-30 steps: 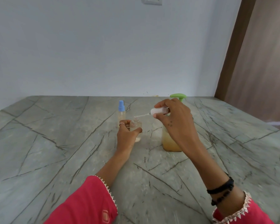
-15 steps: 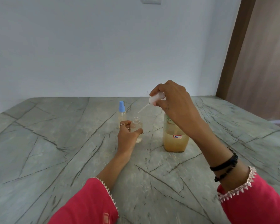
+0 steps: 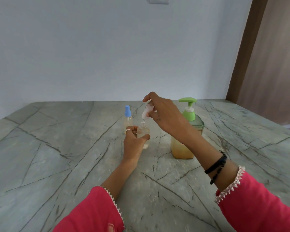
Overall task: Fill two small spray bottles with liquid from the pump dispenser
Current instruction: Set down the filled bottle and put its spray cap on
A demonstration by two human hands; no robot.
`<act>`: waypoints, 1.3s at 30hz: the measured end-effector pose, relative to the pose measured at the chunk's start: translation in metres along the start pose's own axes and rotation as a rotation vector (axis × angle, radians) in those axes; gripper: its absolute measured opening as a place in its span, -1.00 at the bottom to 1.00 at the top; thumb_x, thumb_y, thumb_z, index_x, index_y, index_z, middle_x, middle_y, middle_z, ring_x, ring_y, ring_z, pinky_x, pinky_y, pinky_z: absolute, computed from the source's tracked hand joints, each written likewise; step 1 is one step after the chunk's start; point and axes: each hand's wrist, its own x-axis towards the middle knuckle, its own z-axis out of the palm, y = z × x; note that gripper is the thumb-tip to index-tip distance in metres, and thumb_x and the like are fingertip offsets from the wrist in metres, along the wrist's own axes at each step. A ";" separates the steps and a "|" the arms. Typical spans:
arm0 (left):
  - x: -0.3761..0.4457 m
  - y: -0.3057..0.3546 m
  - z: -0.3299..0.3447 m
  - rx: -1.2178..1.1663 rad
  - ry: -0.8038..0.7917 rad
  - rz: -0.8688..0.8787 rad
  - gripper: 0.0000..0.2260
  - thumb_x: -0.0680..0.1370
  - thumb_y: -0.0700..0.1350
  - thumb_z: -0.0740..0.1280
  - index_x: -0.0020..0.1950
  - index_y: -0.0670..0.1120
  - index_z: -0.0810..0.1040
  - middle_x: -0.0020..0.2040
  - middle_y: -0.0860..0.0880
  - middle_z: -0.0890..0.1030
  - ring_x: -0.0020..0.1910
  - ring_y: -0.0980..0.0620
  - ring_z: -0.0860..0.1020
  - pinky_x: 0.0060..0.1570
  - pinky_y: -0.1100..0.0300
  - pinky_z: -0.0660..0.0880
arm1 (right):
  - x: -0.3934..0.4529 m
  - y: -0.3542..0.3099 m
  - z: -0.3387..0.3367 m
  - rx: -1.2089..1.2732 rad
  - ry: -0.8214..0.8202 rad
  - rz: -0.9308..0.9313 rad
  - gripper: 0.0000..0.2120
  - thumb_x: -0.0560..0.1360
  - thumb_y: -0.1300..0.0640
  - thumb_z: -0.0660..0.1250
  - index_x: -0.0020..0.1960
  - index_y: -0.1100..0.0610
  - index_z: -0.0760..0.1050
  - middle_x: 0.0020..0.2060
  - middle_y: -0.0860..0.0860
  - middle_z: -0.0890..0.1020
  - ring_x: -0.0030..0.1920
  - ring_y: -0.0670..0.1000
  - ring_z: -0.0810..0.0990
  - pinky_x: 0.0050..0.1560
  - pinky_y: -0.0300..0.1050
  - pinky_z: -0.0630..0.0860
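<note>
Sleeves [image 3: 94, 213] in pink frame your forearms over the grey veined desk [image 3: 40, 164]. Your left hand [image 3: 134, 139] is closed around the small clear bottle [image 3: 143, 131], which stands upright with an open neck. Your right hand [image 3: 164, 114] pinches the white spray cap [image 3: 146, 112] just above that neck, its tube pointing down. Behind stands a blue-capped spray bottle [image 3: 128, 117]. The pump dispenser [image 3: 188, 131] stands upright on the right; its label is unreadable.

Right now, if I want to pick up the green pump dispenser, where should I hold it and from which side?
Probably grip the pump dispenser around its wide body, below the green collar, from its right side. It stands upright; the right hand and forearm cross its left and front, and the thin pump head would likely press down.
</note>
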 end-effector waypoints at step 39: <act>0.004 -0.005 -0.001 0.028 -0.028 0.072 -0.68 0.44 -0.19 0.41 0.13 -0.11 0.40 -0.03 0.04 0.53 -0.08 0.19 0.51 -0.26 0.45 0.43 | -0.011 0.038 0.085 0.685 0.237 0.203 -0.49 0.45 0.12 0.43 0.21 -0.14 0.19 0.01 -0.08 0.50 0.09 -0.06 0.49 -0.07 -0.38 0.35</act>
